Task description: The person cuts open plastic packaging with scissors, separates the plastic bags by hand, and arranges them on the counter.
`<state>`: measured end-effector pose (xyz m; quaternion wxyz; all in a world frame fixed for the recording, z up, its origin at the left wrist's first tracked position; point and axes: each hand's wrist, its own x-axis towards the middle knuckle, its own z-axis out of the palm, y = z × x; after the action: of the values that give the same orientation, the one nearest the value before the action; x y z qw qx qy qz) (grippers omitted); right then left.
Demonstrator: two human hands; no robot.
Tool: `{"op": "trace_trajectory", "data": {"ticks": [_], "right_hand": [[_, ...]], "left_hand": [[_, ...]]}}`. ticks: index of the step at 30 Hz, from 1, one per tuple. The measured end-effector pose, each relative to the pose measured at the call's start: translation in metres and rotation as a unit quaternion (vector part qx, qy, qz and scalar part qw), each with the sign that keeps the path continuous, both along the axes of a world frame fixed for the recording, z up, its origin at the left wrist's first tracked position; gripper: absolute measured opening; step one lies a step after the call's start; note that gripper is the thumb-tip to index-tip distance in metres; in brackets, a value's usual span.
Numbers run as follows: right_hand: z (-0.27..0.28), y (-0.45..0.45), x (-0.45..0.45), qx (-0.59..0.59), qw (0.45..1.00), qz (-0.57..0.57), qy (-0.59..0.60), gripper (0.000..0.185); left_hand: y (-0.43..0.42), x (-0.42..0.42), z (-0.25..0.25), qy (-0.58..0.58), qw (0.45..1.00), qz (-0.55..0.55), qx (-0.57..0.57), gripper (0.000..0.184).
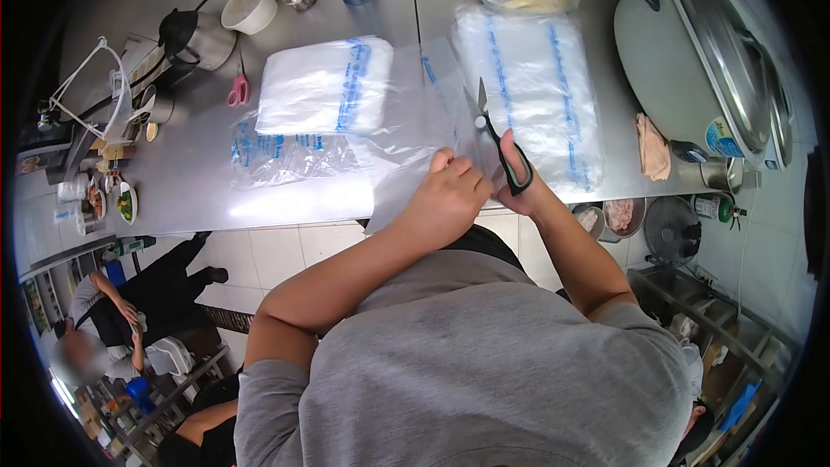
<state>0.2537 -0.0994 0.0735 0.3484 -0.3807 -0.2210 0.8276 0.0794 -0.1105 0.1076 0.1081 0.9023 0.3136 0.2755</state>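
Bright steel formed the surface (pixel 190 203). Left of the black scissors (pixel 495 135) lay pink scissors (pixel 239 92), a plastic stack (pixel 307 86), then a clear sheet (pixel 398 186), pinched in the curled left grip (pixel 448 195). The right grip (pixel 529 197) was closed around the black scissors; beneath and right of them lay another stack (pixel 540 78), then a cooker (pixel 661 56).

Left plastic stack (pixel 307 86) between kettle (pixel 207 39) and right plastic stack (pixel 532 78) on table (pixel 186 173); cooker (pixel 661 60) far right.
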Motion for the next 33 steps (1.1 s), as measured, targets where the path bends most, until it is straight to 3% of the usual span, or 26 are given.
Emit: {"op": "trace_trajectory", "data": {"ticks": [3,6,9,14,20,26,33], "right_hand": [[0.004,-0.007,0.009,0.013,0.995,0.073,0.067,0.089],[0.010,-0.013,0.001,0.000,0.999,-0.019,0.043,0.089],[-0.008,-0.012,0.002,-0.024,0.997,-0.034,0.069,0.086],[-0.054,-0.023,0.008,-0.012,0.997,-0.074,-0.036,0.075],[-0.021,-0.024,-0.002,-0.004,0.997,-0.079,-0.016,0.079],[-0.026,0.000,0.001,0.012,0.998,-0.063,-0.014,0.085],[-0.029,0.051,0.003,0.081,0.991,-0.060,-0.085,0.078]], "left_hand": [[-0.001,-0.002,-0.002,-0.007,1.000,0.019,-0.020,0.009],[-0.006,-0.005,-0.004,-0.001,0.999,0.005,-0.034,0.008],[-0.009,-0.006,-0.005,0.026,0.999,-0.009,-0.042,0.007],[-0.013,-0.007,-0.005,0.060,0.997,-0.018,-0.051,0.008],[-0.018,-0.005,0.003,0.074,0.990,-0.095,-0.077,0.010],[-0.021,-0.004,0.015,0.061,0.976,-0.193,-0.087,0.011],[-0.025,-0.004,0.013,0.031,0.948,-0.229,-0.221,0.015]]}}
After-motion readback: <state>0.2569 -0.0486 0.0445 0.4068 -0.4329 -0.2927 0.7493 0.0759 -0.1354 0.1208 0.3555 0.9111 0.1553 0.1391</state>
